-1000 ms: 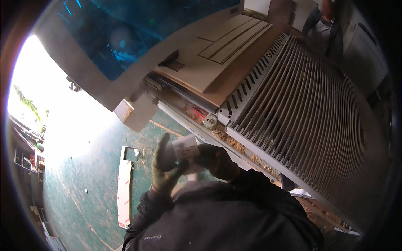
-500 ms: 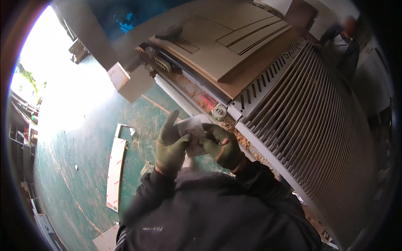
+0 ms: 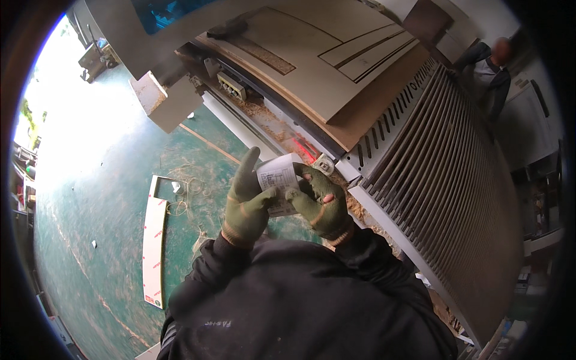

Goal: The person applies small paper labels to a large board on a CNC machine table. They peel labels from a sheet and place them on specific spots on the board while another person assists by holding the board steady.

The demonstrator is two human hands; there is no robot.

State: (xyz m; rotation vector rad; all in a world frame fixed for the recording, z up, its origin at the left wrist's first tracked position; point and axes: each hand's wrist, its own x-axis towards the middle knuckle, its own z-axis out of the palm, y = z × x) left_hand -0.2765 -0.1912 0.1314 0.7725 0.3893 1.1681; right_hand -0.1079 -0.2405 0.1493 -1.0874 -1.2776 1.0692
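My left hand [image 3: 245,207], in an olive knit glove, grips the left side of a small white printed paper [image 3: 277,171], thumb pressed on its face. My right hand [image 3: 318,204], in a similar glove with a bare fingertip or two showing, holds the paper's right side, thumb on it. The paper is raised above my dark jacket, near the edge of a large machine, where a small round metal fitting [image 3: 324,164] sits beside a red strip [image 3: 305,150] and wood shavings.
A carved board [image 3: 306,78] lies on the machine, beside a long slatted metal rack [image 3: 438,210] at the right. A person [image 3: 483,72] is at the back right. A long white strip [image 3: 153,252] lies on the green floor [image 3: 96,216]; a bright opening is at far left.
The paper has been raised and turned so more of its printed face shows, both hands still on it. The view has shifted, bringing more of the board and the other person into sight.
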